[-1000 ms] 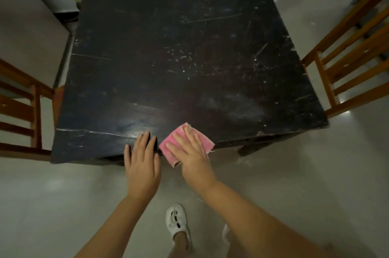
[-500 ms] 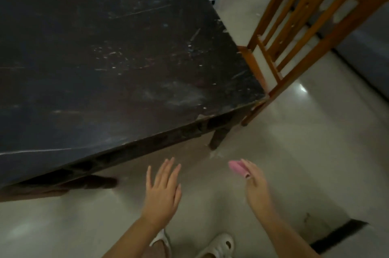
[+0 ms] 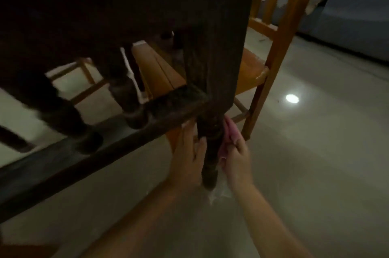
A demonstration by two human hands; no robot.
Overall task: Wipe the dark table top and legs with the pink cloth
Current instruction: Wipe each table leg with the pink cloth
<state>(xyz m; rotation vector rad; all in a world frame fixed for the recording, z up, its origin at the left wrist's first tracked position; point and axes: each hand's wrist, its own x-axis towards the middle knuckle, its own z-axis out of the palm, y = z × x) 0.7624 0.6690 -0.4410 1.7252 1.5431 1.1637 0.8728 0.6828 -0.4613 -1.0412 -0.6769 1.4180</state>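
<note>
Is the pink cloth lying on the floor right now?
No, the right hand holds the pink cloth against the dark table leg, above the floor.

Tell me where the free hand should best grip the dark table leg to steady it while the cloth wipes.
Probably the narrow turned section of the table leg below the stretcher rail, approached from the left, opposite the pink cloth that the right hand presses on the right. The left hand already rests there.
</note>
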